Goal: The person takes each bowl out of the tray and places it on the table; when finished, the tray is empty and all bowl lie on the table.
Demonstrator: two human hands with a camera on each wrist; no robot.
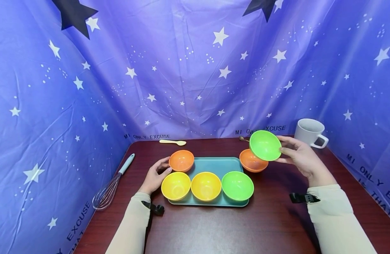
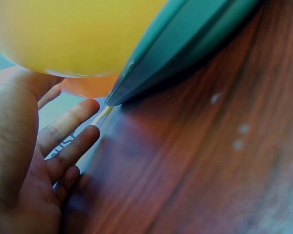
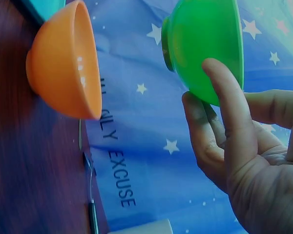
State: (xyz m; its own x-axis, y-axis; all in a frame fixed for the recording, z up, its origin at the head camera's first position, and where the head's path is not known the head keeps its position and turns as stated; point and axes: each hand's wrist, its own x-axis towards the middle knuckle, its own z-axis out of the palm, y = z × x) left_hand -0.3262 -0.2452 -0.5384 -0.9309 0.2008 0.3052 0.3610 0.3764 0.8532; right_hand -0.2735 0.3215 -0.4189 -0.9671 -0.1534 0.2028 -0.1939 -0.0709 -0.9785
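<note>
My right hand [image 1: 301, 158] pinches a green bowl [image 1: 265, 145] by its right side, thumb on the wall, holding it tilted in the air. In the head view this bowl overlaps an orange bowl [image 1: 253, 161] at the tray's right; the right wrist view shows the two apart. The left hand [image 1: 155, 175] is beside another orange bowl [image 1: 181, 161] at the tray's back left corner, thumb and forefinger at its side. Its other fingers [image 2: 71, 124] are loosely spread. Two yellow bowls [image 1: 176, 186] [image 1: 206, 186] and a second green bowl [image 1: 237, 186] line the tray's front.
The teal tray [image 1: 214, 163] lies on a dark wooden table [image 1: 207, 229]. A whisk [image 1: 110, 187] lies left, a pale spoon [image 1: 172, 142] at the back, and a white mug [image 1: 309, 132] back right. Behind the mug's side, a small dark utensil [image 1: 242, 138] shows partly. Star-patterned cloth [image 1: 182, 70] encloses the table.
</note>
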